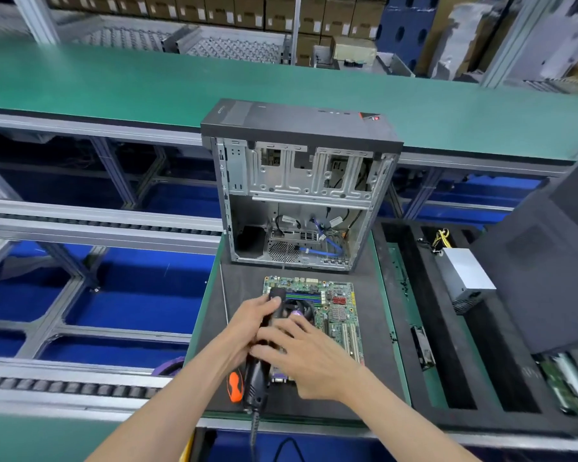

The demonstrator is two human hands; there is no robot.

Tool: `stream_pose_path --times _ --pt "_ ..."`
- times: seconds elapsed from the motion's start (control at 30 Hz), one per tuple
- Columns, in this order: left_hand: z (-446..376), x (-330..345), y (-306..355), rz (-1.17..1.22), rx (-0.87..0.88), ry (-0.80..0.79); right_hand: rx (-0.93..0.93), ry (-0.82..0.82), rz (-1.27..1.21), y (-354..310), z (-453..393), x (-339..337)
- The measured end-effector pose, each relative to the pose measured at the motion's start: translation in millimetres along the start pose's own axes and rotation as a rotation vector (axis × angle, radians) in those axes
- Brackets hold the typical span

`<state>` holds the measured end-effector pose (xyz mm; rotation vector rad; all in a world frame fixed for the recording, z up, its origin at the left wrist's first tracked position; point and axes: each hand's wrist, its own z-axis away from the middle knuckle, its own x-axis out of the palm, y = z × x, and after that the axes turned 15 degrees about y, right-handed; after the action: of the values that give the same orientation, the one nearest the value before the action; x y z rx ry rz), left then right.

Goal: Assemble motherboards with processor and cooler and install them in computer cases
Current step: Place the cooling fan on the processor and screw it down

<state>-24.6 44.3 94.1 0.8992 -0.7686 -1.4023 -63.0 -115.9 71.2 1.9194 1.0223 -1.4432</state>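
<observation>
Orange-handled screwdriver [235, 385] lies at the mat's [211, 328] left edge. Left hand [247, 323] has fingers curled round the black electric screwdriver [259, 365], tip down over the cooler [301, 311]. Right hand [309, 355] rests on the motherboard [339, 315], fingers straight and spread. Open computer case [301, 181] stands just behind the board; its logo is unreadable. Silver power supply [464, 278] sits far right.

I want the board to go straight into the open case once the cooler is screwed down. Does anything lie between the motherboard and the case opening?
Nothing visible lies on the dark mat between the motherboard and the open case. Loose cables hang inside the case. Both hands are over the board; the left hand grips the electric screwdriver.
</observation>
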Motion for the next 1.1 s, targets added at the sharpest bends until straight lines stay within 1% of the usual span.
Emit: stream_pose_path --times 0.03,0.1,0.17,0.23,0.3,0.4,0.47,0.53,0.7,0.77,0.9,0.97,1.03,1.1 --pt "-4 -3 -6 -0.027 0.009 0.018 0.054 0.012 -0.017 2 2 2" --pt "-14 -15 -22 -0.001 0.020 0.038 0.162 0.060 -0.059 10 3 3" --pt "-22 -31 -38 0.011 -0.035 0.095 0.271 0.112 -0.082 21 3 3" --pt "-28 -44 -54 -0.047 -0.050 0.170 0.386 0.129 -0.084 34 3 5" --pt "-31 -56 -65 -0.202 -0.001 0.244 0.475 0.115 -0.069 45 4 9" --pt "-39 -70 -76 -0.466 0.110 0.377 0.553 0.053 -0.069 56 5 15" --pt "-44 -73 -80 -0.569 0.128 0.452 0.574 -0.006 -0.058 60 6 19" --pt "-49 -73 -83 -0.701 0.117 0.491 0.586 -0.050 -0.050 63 6 24" --pt "-62 -68 -86 -0.972 0.168 0.527 0.584 -0.073 -0.059 68 7 31" --pt "-68 -68 -88 -1.097 0.209 0.493 0.582 -0.087 -0.064 69 7 32" --pt "-72 -68 -94 -1.108 0.294 0.483 0.580 -0.121 -0.068 71 8 34" --pt "-75 -71 -95 -1.214 0.297 0.457 0.579 -0.126 -0.069 73 8 36" --pt "-75 -73 -98 -1.330 0.310 0.394 0.580 -0.133 -0.073 75 8 38" --pt "-73 -72 -99 -1.309 0.289 0.380 0.578 -0.136 -0.074 75 8 39"
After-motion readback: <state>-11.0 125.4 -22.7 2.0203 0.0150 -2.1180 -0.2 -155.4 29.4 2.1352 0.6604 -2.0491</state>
